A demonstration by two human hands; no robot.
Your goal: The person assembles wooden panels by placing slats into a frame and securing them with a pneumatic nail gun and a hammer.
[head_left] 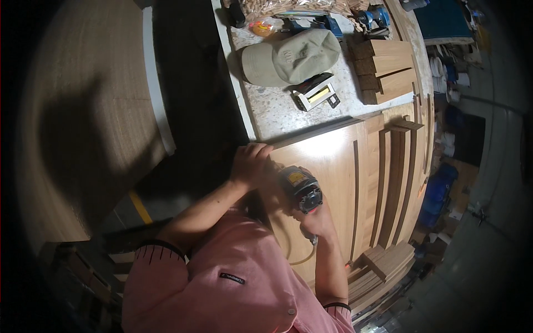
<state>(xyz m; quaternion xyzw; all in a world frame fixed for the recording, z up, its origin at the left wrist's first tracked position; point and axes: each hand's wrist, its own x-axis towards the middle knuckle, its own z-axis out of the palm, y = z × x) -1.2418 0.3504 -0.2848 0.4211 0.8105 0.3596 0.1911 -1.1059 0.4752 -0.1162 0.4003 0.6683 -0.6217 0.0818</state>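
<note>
My right hand (317,223) is wrapped round the handle of a black and yellow air nailer (301,186), with a thin pale hose (302,260) trailing from below it. The nailer's nose is hidden under its body, by the near left edge of a light wooden panel (327,172). My left hand (252,161) grips that panel's corner, fingers curled over the edge; a blur lies between the hand and the tool.
On the white worktop (277,116) beyond the panel lie a beige cap (302,58), a small black-and-white box (316,94) and stacked wood blocks (386,72). Long wooden strips (397,177) lie right of the panel. At left stands a large wooden board (94,122).
</note>
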